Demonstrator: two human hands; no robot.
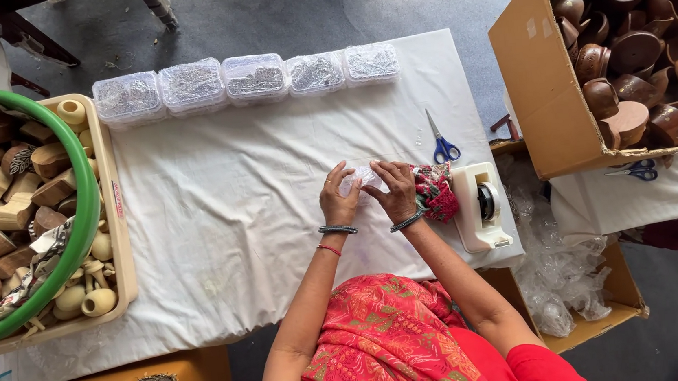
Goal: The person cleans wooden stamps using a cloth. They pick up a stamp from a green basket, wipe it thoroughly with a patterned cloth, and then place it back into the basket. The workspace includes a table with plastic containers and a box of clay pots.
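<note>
Wrapping step — left hand (338,201) and right hand (394,191) both pinched shut on a small clear plastic packet (361,178), held over the white cloth (234,208). Contents unclear. Likely next: seal it; tape dispenser (479,205) sits just right.

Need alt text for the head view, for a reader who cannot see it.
Seen from above, a person's left hand and right hand together hold a small clear plastic packet over a white cloth-covered table. A row of clear lidded boxes lines the far edge; blue-handled scissors and a tape dispenser lie to the right.
</note>
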